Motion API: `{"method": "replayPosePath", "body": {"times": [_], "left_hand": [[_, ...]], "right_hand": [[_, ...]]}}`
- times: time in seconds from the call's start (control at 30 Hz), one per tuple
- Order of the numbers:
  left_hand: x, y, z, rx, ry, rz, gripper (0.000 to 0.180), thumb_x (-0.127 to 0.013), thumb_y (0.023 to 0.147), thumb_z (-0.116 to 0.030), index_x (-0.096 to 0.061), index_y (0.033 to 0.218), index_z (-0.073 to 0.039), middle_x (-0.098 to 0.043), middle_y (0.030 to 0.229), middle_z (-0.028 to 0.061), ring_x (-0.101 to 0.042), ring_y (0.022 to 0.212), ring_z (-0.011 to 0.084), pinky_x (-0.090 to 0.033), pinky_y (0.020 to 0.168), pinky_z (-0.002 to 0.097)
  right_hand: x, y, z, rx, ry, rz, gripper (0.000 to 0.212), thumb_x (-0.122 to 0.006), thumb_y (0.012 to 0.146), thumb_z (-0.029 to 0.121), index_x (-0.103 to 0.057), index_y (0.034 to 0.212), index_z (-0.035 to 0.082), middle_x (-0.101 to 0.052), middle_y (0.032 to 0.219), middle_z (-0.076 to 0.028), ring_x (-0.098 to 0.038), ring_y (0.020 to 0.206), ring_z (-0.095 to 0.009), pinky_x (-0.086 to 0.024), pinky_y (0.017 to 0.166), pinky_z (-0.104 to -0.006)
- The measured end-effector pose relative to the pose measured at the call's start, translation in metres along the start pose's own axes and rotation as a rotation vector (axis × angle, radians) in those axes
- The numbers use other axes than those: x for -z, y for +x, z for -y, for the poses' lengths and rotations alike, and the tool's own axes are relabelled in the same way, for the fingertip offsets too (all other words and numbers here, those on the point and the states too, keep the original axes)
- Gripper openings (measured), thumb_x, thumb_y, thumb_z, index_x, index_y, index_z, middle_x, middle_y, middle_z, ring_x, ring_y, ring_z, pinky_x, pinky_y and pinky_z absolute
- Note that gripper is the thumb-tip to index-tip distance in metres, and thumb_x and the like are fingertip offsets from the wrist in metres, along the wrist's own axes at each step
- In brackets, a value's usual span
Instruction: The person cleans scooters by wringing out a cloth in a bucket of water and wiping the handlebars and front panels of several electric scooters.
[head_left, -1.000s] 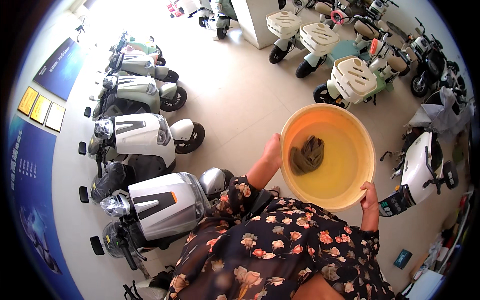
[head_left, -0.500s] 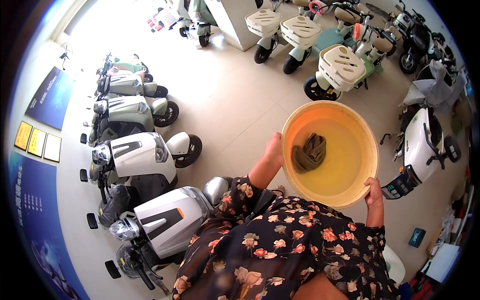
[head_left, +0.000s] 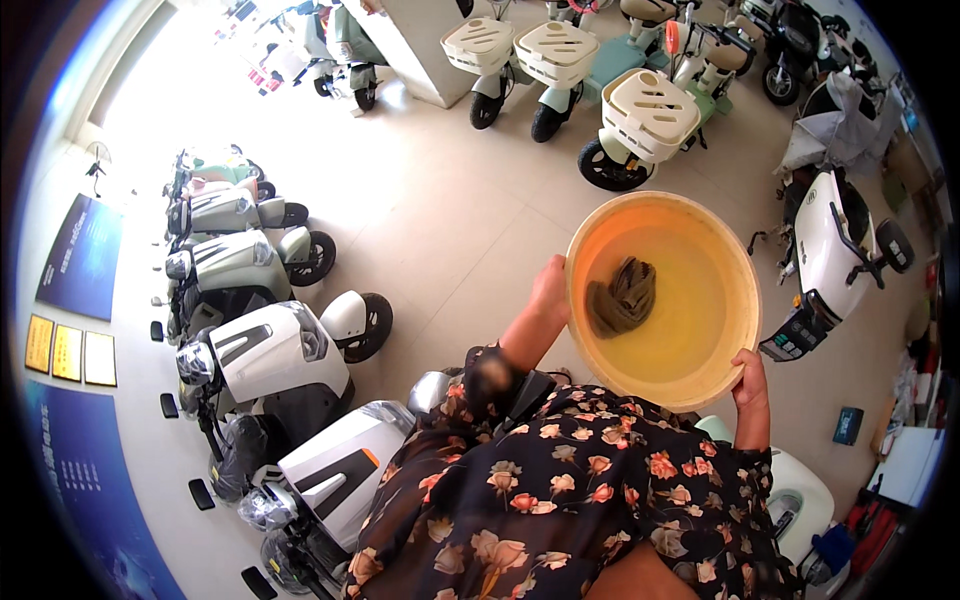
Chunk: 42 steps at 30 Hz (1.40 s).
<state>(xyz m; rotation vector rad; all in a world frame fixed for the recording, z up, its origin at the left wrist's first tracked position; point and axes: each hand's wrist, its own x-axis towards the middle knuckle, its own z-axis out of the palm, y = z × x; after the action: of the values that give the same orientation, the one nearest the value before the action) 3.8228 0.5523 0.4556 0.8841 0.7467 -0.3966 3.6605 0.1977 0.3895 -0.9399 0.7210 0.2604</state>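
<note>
A round orange-yellow plastic basin (head_left: 573, 262) is held up in front of my body, between both hands. Water stands in it, and a crumpled brown cloth (head_left: 622, 298) lies in the water toward the left wall. My left hand (head_left: 549, 290) grips the basin's left rim, its fingers partly hidden behind the wall. At the lower right, my right hand (head_left: 748, 376) is closed over the rim. Both forearms come from dark flowered sleeves.
Silver-white scooters (head_left: 262, 340) stand in a row along the left wall. Ahead are bikes with cream baskets (head_left: 650, 115) beside a pillar (head_left: 425, 60). A white scooter (head_left: 832, 245) stands to the right, and a pale green one (head_left: 800, 500) close by my right side. Tiled floor (head_left: 470, 230) lies between.
The view has shifted: the left scooters sit lower and the baskets farther left and higher. The basin stays in both hands, nearly unmoved relative to my body, the cloth still in it.
</note>
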Motion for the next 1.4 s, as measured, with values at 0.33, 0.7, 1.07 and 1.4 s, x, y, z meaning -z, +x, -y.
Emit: {"method": "replayPosePath", "body": {"times": [0.33,0.7,1.07,1.4], "left_hand": [[-0.043,0.08,0.011,0.14,0.222,0.389,0.032,-0.038,0.094,-0.019,-0.058,0.105,0.005,-0.064,0.103,0.0182,-0.063,0.095,0.0315,-0.055,0.084,0.0444],[-0.09,0.089,0.006,0.075,0.469,0.198,0.031,-0.038,0.095,-0.016,-0.056,0.107,0.005,-0.062,0.109,0.0139,-0.061,0.098,0.0278,-0.054,0.084,0.0418],[-0.072,0.118,0.021,0.233,0.336,0.381,0.033,-0.036,0.096,-0.018,-0.057,0.109,0.005,-0.063,0.109,0.0145,-0.061,0.099,0.0266,-0.052,0.086,0.0405],[-0.035,0.107,0.009,0.154,0.221,0.367,0.033,-0.037,0.097,-0.019,-0.055,0.105,0.007,-0.061,0.103,0.0169,-0.06,0.095,0.0299,-0.052,0.084,0.0418]], "right_hand": [[0.019,0.026,0.013,0.151,0.054,-0.22,0.034,-0.053,0.07,0.007,-0.057,0.103,0.001,-0.058,0.079,-0.003,-0.057,0.061,-0.013,-0.047,0.051,-0.0263],[0.002,0.001,0.002,0.13,0.118,-0.345,0.045,-0.05,0.066,0.004,-0.057,0.109,-0.002,-0.059,0.084,-0.007,-0.062,0.069,-0.02,-0.049,0.055,-0.0317],[-0.015,-0.029,-0.018,0.206,0.168,-0.455,0.051,-0.049,0.062,0.005,-0.055,0.112,-0.007,-0.062,0.092,-0.012,-0.064,0.077,-0.025,-0.052,0.065,-0.0339],[-0.012,-0.013,-0.036,0.194,0.144,-0.341,0.054,-0.049,0.063,0.005,-0.051,0.116,-0.009,-0.06,0.096,-0.015,-0.063,0.081,-0.028,-0.053,0.07,-0.0367]]}}
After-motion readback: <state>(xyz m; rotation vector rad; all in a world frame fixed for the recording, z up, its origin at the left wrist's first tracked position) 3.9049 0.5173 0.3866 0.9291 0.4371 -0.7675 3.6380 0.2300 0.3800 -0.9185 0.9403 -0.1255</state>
